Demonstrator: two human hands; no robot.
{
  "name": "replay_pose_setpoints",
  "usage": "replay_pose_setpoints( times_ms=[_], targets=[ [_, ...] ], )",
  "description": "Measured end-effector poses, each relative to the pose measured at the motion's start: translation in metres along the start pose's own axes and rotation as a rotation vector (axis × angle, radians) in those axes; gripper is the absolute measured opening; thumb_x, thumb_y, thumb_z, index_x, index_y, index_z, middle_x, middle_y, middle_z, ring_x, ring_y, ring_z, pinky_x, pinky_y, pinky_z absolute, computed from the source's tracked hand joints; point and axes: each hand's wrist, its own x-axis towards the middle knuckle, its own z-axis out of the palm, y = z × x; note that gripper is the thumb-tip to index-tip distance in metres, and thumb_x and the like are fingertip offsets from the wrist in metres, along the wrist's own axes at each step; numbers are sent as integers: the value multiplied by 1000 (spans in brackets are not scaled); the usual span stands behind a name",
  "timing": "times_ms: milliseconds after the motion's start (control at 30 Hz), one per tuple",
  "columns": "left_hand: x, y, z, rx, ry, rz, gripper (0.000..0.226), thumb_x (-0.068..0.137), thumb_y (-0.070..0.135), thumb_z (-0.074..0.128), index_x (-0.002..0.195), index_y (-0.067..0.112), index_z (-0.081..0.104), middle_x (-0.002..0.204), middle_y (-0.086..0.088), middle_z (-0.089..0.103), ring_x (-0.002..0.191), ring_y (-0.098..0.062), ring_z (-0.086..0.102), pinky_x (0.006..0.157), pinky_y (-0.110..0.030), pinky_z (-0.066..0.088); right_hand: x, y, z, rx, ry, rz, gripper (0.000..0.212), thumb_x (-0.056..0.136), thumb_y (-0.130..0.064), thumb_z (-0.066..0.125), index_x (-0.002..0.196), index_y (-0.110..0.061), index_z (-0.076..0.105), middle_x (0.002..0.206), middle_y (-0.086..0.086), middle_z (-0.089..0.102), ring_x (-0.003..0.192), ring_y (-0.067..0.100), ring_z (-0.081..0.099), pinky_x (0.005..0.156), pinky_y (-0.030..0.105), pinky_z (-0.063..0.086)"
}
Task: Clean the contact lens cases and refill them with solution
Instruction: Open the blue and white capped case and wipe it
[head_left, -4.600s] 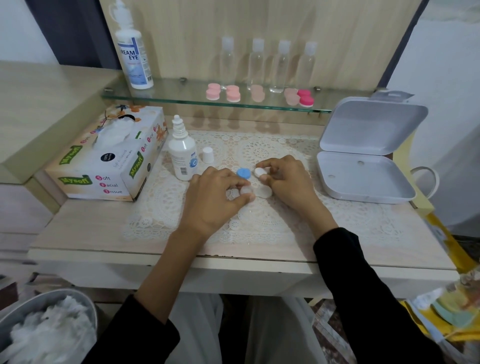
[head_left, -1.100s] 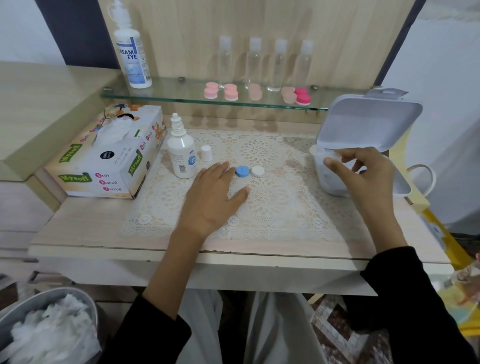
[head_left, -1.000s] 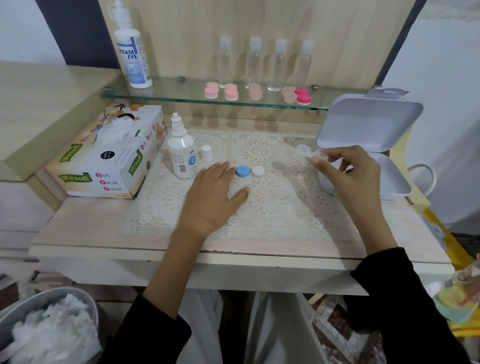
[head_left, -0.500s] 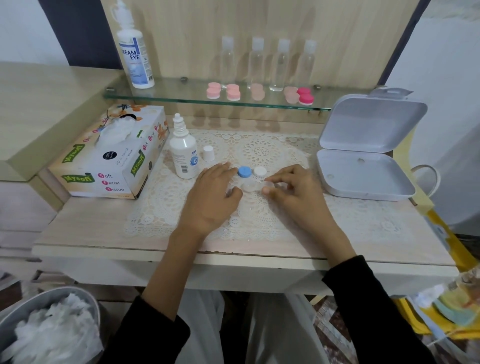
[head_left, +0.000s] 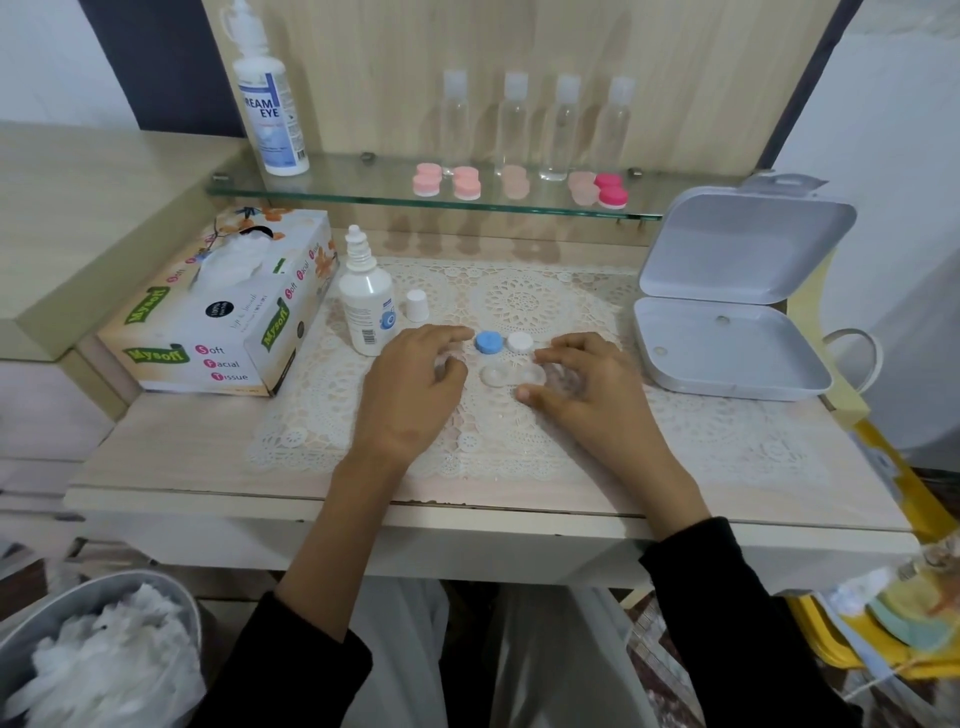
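Now, your left hand (head_left: 410, 384) lies loose and empty at nine o'clock of the clear lens case (head_left: 511, 375). Your right hand (head_left: 587, 387) brackets the case's three-o'clock well; whether it pinches, I cannot tell. Hold the case flat, then fetch the solution bottle (head_left: 366, 312) at ten o'clock.

LIGHT AND PICTURE QUALITY: HEAD VIEW

Light: soft, even, moderately bright, from above. Shadows: faint, under left hand (head_left: 410, 384) and right hand (head_left: 592, 397); dim smudges below glass shelf (head_left: 363, 182). Contrast: clear lens case (head_left: 506, 375) barely stands out from lace mat (head_left: 524, 301). Distortion: wide-angle, table edge (head_left: 467, 512) bows, walls lean. Sharpness: centre fair, corners soft, bin (head_left: 104, 579) blurred.
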Motion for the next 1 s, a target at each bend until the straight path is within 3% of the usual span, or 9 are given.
replay_pose_setpoints(
  times_ms=[133, 233, 333, 467, 600, 700, 833, 900, 1000],
  targets=[
    [-1, 4, -5, -128, 115, 19, 36, 87, 1, 52, 104, 26, 71, 105, 13, 70, 103, -3, 62, 91, -20, 47, -2, -2, 0, 21, -37, 29, 50, 80, -39, 75, 122, -16, 66, 140, -3, 50, 130, 14, 43, 108, 35, 38],
    [-3, 12, -13, -219, 204, 131, 36, 84, -8, 49, 98, 15, 73, 95, 9, 72, 92, -5, 66, 86, -17, 48, -3, -5, -2, 9, -46, 8, 42, 88, -31, 63, 126, -13, 64, 142, 2, 51, 133, 17, 44, 110, 36, 37],
    [-6, 18, -24, -267, 256, 183, 36, 83, -14, 48, 91, 11, 73, 90, 6, 72, 89, -9, 67, 84, -18, 48, -4, -6, -4, 53, -23, 24, 37, 94, -17, 52, 129, -10, 61, 141, 3, 53, 133, 14, 43, 105, 19, 29],
    [-8, 16, -43, -289, 327, 203, 35, 84, -14, 47, 87, 11, 72, 88, 2, 72, 89, -11, 68, 84, -23, 50, -5, -4, -2, 40, 9, 21, 34, 98, -14, 46, 127, -6, 61, 137, 5, 56, 130, 13, 46, 101, 10, 26],
    [-3, 1, -73, -201, 488, 191, 32, 82, -12, 48, 87, 8, 72, 88, -1, 71, 86, -12, 67, 82, -23, 50, -5, -2, -1, -22, 54, -8, 28, 98, -10, 45, 111, 1, 67, 121, 13, 64, 116, 24, 55, 93, 17, 31],
    [7, -14, -97, -163, 573, 96, 35, 80, -6, 46, 88, 16, 71, 87, 5, 70, 72, -5, 61, 67, -18, 46, -5, 1, 0, -61, 43, -6, 29, 98, -10, 48, 118, -1, 66, 131, 12, 60, 124, 24, 51, 100, 20, 29],
    [31, -38, -126, -60, 442, -193, 34, 84, 6, 47, 92, 33, 67, 107, 6, 67, 77, 1, 58, 72, -23, 50, -4, 1, 0, -45, 35, 0, 30, 97, -11, 50, 123, -4, 64, 136, 10, 56, 131, 22, 47, 106, 22, 27],
    [46, -51, -139, 150, 314, -289, 32, 85, 12, 49, 99, 34, 67, 114, 0, 63, 91, -17, 60, 79, -37, 52, -4, 0, -1, -45, 32, 5, 30, 96, -10, 50, 122, -5, 64, 136, 11, 56, 130, 23, 47, 105, 22, 28],
    [67, -60, -152, 448, 95, -372, 33, 90, 18, 52, 121, 25, 62, 118, -10, 62, 86, -24, 56, 74, -33, 46, -5, -3, -3, -40, 29, 4, 30, 95, -9, 51, 121, -4, 65, 136, 10, 57, 130, 22, 47, 103, 19, 26]
  ],
)
